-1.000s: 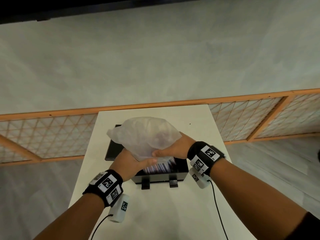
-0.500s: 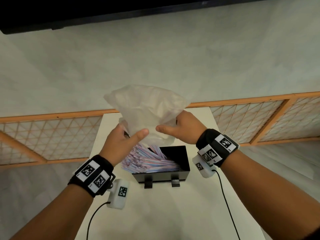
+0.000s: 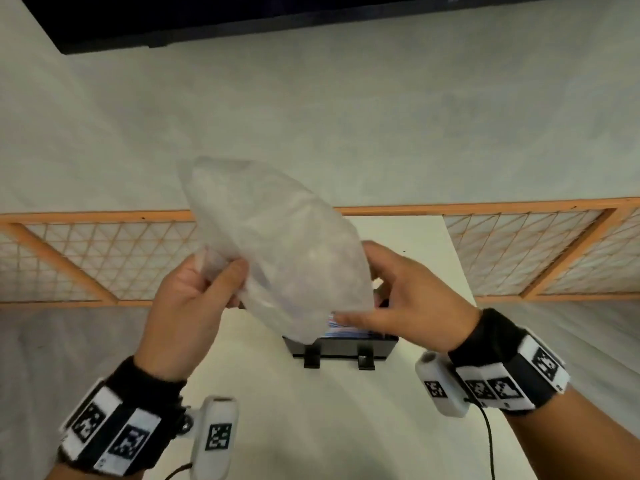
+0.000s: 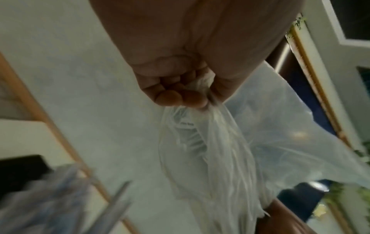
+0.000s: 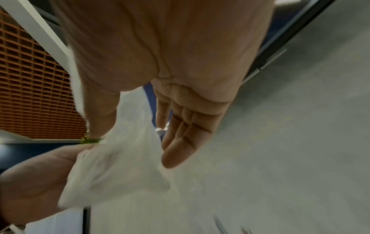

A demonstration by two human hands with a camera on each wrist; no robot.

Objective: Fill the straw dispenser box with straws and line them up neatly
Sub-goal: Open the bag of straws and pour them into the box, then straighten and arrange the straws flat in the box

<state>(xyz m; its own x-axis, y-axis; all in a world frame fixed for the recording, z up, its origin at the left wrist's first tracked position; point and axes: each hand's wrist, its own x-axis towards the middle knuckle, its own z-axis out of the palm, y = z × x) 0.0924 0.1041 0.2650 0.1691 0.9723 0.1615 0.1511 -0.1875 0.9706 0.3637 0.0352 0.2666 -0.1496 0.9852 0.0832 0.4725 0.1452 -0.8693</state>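
Two hands: both raised over the dispenser, one plastic bag between them.
Left fingers (image 4: 180, 98): curled tight, clamped with the thumb on a gathered corner of the plastic bag (image 3: 277, 251).
Left hand (image 3: 188, 306): sole firm hold on the bag, up and left of the box.
Right fingers (image 5: 180, 139): straight and loosely together, nothing clamped; thumb alongside the bag's lower edge, contact not clear.
Right hand (image 3: 405, 299): relaxed, just beside the bag, directly above the box.
Bag contents: looks empty and limp; too cloudy to rule out a stray straw inside.
Straws (image 3: 349, 330): striped heap inside the box, mostly hidden behind bag and right hand; order of the heap cannot be told.
Straw dispenser box (image 3: 341, 349): black, on the white table (image 3: 346, 427), below the hands, two front feet toward the viewer.
Risk, bag: hanging tail low over the box; could drag across the heap and flick straws out on the way aside.
Risk, leftovers: any straw still in the folds likely to drop onto the table or floor if shaken off-centre.
Risk, box: light-looking; a knock from the right hand coming down could shift or tip it.
Risk, lining up: pressing a crossed heap flat may bend straws or leave ends sticking past the rim.
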